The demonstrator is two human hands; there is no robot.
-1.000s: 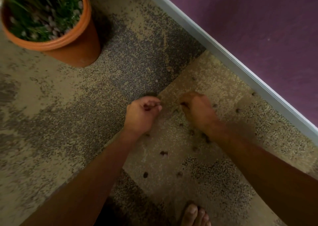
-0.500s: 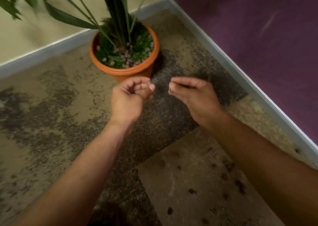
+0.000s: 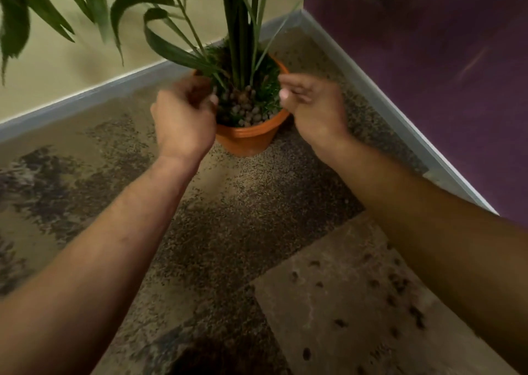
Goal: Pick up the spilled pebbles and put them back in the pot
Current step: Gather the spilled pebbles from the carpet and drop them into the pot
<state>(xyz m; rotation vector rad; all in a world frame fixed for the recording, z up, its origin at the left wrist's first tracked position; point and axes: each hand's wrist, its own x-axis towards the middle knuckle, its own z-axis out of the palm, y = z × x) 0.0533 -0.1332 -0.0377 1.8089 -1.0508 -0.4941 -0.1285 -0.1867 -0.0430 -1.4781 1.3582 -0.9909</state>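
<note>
An orange pot point(image 3: 249, 140) with a tall green plant stands in the corner of the floor, and grey pebbles in the pot point(image 3: 246, 111) lie around the stems. My left hand point(image 3: 183, 119) is over the pot's left rim, its fingers curled shut as on small pebbles, which are hidden inside the fingers. My right hand point(image 3: 313, 107) is at the right rim with its fingertips pinched together, and whatever is in the pinch is hidden. Several dark spilled pebbles point(image 3: 340, 323) lie scattered on the lighter floor patch at lower right.
Long plant leaves point(image 3: 160, 43) hang over the pot and my left hand. A grey skirting board point(image 3: 380, 100) runs along a purple wall point(image 3: 428, 74) on the right and a cream wall point(image 3: 71, 60) behind. The floor point(image 3: 228, 217) is speckled brown and tan.
Both hands rose from the spilled pebbles on the light floor patch and moved forward to the pot's rim. The view swung up with them, bringing the plant and corner into sight.
</note>
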